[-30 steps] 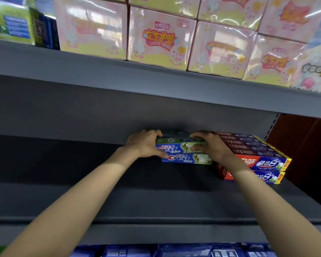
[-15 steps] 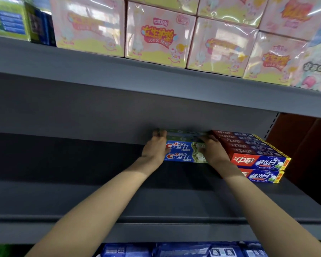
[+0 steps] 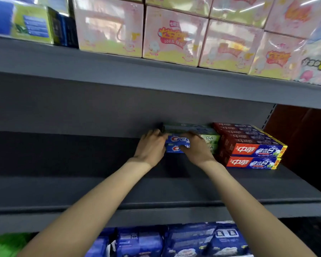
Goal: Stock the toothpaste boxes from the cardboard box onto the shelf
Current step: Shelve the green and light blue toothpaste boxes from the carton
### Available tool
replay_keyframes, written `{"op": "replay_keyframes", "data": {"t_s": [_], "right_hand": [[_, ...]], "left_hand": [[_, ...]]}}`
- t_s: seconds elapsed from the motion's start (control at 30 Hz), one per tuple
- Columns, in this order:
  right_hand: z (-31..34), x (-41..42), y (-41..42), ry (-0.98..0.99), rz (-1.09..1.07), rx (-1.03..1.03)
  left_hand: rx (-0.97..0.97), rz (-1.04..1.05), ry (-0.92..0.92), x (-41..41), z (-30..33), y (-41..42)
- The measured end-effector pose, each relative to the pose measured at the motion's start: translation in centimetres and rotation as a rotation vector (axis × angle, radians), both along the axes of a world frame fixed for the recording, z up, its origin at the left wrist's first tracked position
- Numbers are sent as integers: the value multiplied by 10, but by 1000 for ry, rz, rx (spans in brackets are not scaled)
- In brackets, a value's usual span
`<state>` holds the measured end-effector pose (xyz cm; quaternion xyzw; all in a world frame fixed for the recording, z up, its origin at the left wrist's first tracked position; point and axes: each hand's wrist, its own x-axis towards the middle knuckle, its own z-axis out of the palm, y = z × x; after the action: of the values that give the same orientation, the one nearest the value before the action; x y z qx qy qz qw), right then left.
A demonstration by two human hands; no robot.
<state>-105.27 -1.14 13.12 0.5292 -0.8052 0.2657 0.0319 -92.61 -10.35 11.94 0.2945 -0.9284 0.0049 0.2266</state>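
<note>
Across the middle of the head view runs the grey shelf (image 3: pixel 82 190), most of its deck bare to the left of the stock. Above it an upper shelf (image 3: pixel 119 71) carries pink packs (image 3: pixel 174 36) and a green-and-blue carton (image 3: pixel 33 26); below the front lip, blue packs (image 3: pixel 183 240) fill the next level. At the back right of the grey shelf sits the red stack (image 3: pixel 248 145), two layers high with several boxes per layer, squared against the rear. Touching its left side is the Crest stack (image 3: pixel 191 138), also two layers high, deep against the back panel. The left hand (image 3: pixel 150 149) is at the stack's left end, its fingers curled around the end corner. The right hand (image 3: pixel 195 149) lies over the front faces, fingers bent across the upper box; whether it clamps the box or only presses it cannot be told. Both hands appear to be squaring the Crest stack against the red stack. Judged progress: two brands are placed at the right end, and the current boxes are seated but not released. The cardboard box is out of view, so the remaining count cannot be told; the bare deck suggests considerable stocking is left.
</note>
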Motion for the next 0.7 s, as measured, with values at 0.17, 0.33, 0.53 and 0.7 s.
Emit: {"op": "replay_keyframes", "data": {"t_s": [0.17, 0.33, 0.53, 0.7], "right_hand": [[2, 60, 18, -86, 38, -20], [-3, 126, 49, -64, 131, -76], [-30, 233, 88, -117, 297, -67], [-69, 348, 112, -109, 456, 29]], "left_hand": [[53, 59, 69, 52, 10, 19], [-87, 81, 132, 125, 6, 55], [-61, 173, 143, 242, -16, 127], [132, 369, 153, 363, -50, 175]]}}
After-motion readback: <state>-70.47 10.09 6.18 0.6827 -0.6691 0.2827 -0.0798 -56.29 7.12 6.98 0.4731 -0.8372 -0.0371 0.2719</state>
